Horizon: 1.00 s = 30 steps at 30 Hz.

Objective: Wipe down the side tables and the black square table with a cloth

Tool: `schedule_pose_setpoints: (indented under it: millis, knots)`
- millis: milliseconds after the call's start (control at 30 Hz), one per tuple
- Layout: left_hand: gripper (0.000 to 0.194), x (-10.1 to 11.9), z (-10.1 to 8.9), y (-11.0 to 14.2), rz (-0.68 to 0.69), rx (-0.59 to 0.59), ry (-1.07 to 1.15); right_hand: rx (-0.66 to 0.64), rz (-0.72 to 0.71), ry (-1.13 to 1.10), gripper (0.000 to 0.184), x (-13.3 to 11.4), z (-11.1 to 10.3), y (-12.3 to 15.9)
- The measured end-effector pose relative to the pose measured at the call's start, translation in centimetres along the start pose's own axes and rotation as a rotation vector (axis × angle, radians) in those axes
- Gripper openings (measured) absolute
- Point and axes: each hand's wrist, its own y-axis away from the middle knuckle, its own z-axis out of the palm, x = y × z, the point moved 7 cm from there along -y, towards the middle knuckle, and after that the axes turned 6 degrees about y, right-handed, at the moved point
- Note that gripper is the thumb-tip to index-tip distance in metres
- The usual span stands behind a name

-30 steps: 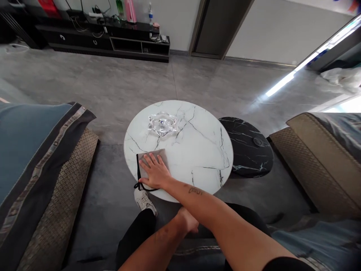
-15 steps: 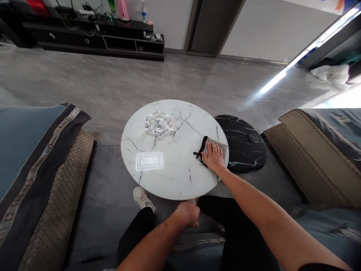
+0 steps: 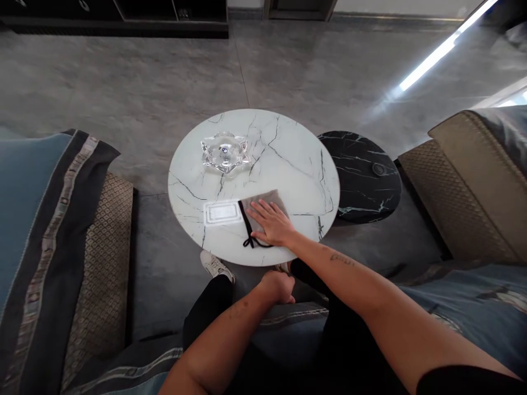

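Observation:
My right hand lies flat with fingers spread on a grey drawstring pouch. The pouch rests flattened near the front of a round white marble-patterned table, its black-trimmed mouth and cord pointing left. Below the table's front edge, my left hand is closed in a fist, apart from the pouch; whatever it may hold is hidden. A clear, star-shaped glass dish stands toward the back left of the tabletop.
A lower black marble-patterned table with a small round dark object adjoins on the right. Sofa ends flank both sides, left and right. A black cabinet stands across the grey floor.
My right hand and the pouch have moved left across the white tabletop, from its right edge to the front middle. The left hand stays closed below the edge. The view has tipped downward.

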Motion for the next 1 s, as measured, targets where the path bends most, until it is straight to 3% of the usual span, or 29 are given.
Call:
schedule_pose_setpoints:
  millis: [167, 233, 433, 600, 700, 800, 867, 1000]
  knots:
    - [0.060, -0.8, 0.4, -0.4, -0.081, 0.017, 0.036, 0.045, 0.280, -0.003, 0.091, 10.5, -3.3, -6.7]
    - [0.062, -0.7, 0.6, -0.3, -0.092, 0.003, 0.071, 0.047, 0.320, 0.005, 0.092, 13.8, -4.4, -9.8]
    - [0.071, -0.2, 2.7, -1.3, -0.045, -0.085, 0.174, 0.101, 0.283, 0.034, 0.092, 21.4, -6.9, -22.4]
    - [0.059, -1.8, 4.1, -4.0, -0.036, -0.085, 0.227, 0.103, 0.240, 0.054, 0.092, 27.1, -8.4, -33.5]
    - [0.063, -2.8, 4.2, -5.4, -0.074, -0.110, 0.273, 0.109, 0.245, 0.057, 0.089, 30.4, -8.3, -38.0]
    - [0.074, -2.9, 3.7, -6.0, -0.091, -0.139, 0.313, 0.169, 0.254, 0.047, 0.081, 33.4, -7.7, -39.9]
    - [0.075, -2.6, 3.3, -6.0, -0.092, -0.154, 0.308, 0.207, 0.285, 0.041, 0.079, 35.0, -7.4, -39.3]
    - [0.066, -2.1, 2.9, -5.2, -0.104, -0.146, 0.262, 0.202, 0.471, 0.004, 0.084, 37.8, -7.4, -33.1]
